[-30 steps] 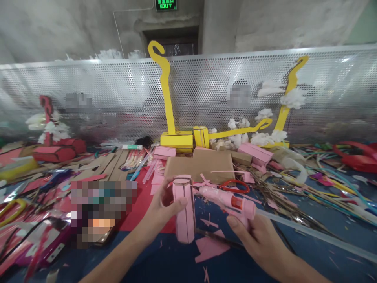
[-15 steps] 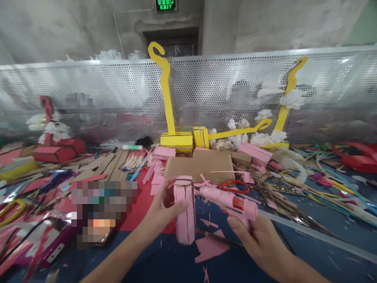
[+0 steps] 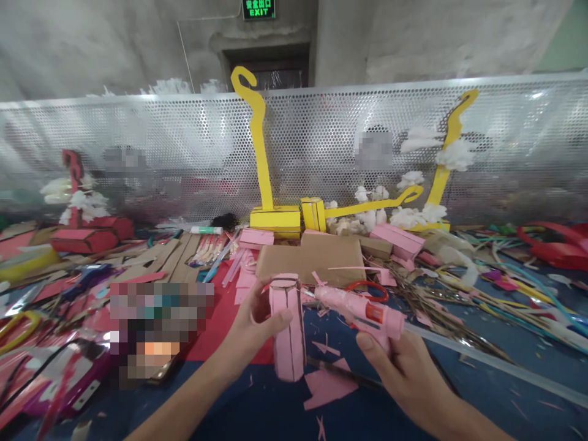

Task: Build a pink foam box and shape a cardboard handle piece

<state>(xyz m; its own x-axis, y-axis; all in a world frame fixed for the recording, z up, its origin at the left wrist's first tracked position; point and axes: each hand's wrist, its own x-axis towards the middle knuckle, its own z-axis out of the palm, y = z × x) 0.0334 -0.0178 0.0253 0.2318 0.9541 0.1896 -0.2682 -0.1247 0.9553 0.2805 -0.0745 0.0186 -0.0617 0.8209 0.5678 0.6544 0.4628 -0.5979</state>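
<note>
My left hand (image 3: pixel 261 324) is closed around a pink paper-covered box (image 3: pixel 288 334), a long faceted block held upright with dark seams along its edges. In my right hand (image 3: pixel 404 367) is a pink hot glue gun (image 3: pixel 361 309), gripped by its handle. A long clear glue stick (image 3: pixel 496 361) runs out of its back to the right. The gun's nozzle points left at the box's upper right side; whether it touches is hard to tell. Pink paper scraps (image 3: pixel 328 386) lie on the blue surface beneath.
Behind stand yellow hook-topped pieces (image 3: pixel 260 147) on box bases, before a perforated metal panel (image 3: pixel 184 153). Brown cardboard (image 3: pixel 312 257) and red-handled scissors (image 3: pixel 367 289) lie past my hands. Red paper (image 3: pixel 215 324) is at left. Strips and scraps clutter both sides.
The glue gun has shifted slightly right and its nozzle has drawn a little away from the box. My left hand and the box have barely moved.
</note>
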